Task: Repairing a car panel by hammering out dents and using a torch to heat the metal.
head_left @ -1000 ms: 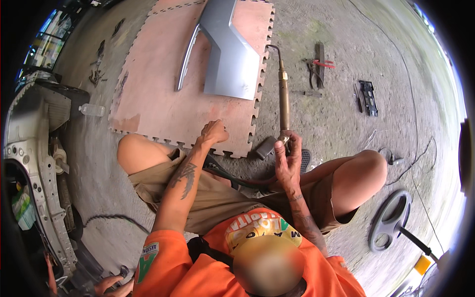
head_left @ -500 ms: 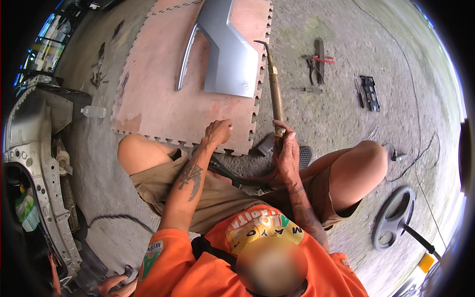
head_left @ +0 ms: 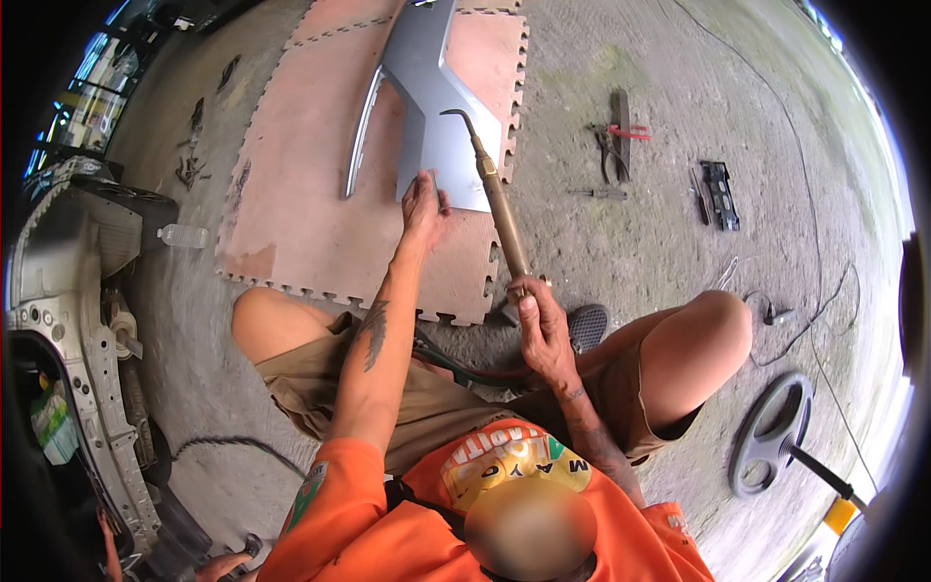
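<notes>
A brass-coloured gas torch (head_left: 503,218) with a thin bent tip is held by its rear end in my right hand (head_left: 546,335), fingers wrapped round it. Its tip reaches over a silver car body panel (head_left: 456,145), apart from or touching it I cannot tell. My left hand (head_left: 424,209) is closed at the panel's near edge. Something small and dark seems to sit between its fingers, too blurred to name. The panel lies on a pinkish interlocking foam mat (head_left: 301,213). Hoses (head_left: 451,367) run across my lap from the torch side.
Right of the mat lie red-handled pliers (head_left: 613,145), a flat metal bar (head_left: 622,116), a screwdriver (head_left: 601,194) and a black bracket (head_left: 720,194). A cable (head_left: 815,223) crosses the floor beyond. A plastic bottle (head_left: 182,236) and a car body shell (head_left: 73,320) are at left; a grey pedestal base (head_left: 771,436) is at right.
My left hand has moved forward from the mat to the panel's near edge. My right hand has turned the torch leftward, bringing its tip over the panel.
</notes>
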A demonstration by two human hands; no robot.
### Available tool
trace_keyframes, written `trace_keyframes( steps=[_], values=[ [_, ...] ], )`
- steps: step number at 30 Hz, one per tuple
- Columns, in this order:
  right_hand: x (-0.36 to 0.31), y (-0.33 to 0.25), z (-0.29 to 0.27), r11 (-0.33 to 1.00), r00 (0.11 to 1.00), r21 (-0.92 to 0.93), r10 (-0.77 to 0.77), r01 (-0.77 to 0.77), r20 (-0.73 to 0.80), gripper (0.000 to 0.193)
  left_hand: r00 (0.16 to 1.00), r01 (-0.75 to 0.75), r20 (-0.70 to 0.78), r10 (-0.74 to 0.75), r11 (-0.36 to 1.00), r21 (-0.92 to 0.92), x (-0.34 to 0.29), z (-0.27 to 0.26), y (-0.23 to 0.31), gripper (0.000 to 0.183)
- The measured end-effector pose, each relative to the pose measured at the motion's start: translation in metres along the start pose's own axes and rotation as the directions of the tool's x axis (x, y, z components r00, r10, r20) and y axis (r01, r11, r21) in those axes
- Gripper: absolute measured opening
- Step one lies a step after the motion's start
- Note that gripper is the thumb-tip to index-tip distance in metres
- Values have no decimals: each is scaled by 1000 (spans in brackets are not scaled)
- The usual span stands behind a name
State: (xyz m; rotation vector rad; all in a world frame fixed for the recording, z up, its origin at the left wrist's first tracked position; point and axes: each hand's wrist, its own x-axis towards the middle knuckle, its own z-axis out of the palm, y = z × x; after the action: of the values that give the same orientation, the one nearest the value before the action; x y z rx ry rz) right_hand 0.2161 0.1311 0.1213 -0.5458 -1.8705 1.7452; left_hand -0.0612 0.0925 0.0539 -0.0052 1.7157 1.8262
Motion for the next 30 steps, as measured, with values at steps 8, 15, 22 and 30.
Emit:
trace_keyframes(
  steps=[8, 15, 22, 30],
  values=[
    [-6, -17, 7, 966, 995, -240, -87, 98, 56, 36, 967, -197, -197, 164, 967, -163, 37, 16, 43, 64],
    [-6, -15, -2, 983, 998, -181, -21, 32, 63, 40, 975, -156, -180, 129, 977, -143, 47, 27, 52, 60],
    [1, -11, 5, 997, 998, -51, 60, -60, 0, 34, 1000, -31, -4, 31, 994, -102, -13, 11, -44, 49],
    [-13, 14, -4, 943, 954, 269, 247, -196, -172, 58, 887, 32, 460, -35, 999, 16, -124, 78, -10, 27]
  ],
)
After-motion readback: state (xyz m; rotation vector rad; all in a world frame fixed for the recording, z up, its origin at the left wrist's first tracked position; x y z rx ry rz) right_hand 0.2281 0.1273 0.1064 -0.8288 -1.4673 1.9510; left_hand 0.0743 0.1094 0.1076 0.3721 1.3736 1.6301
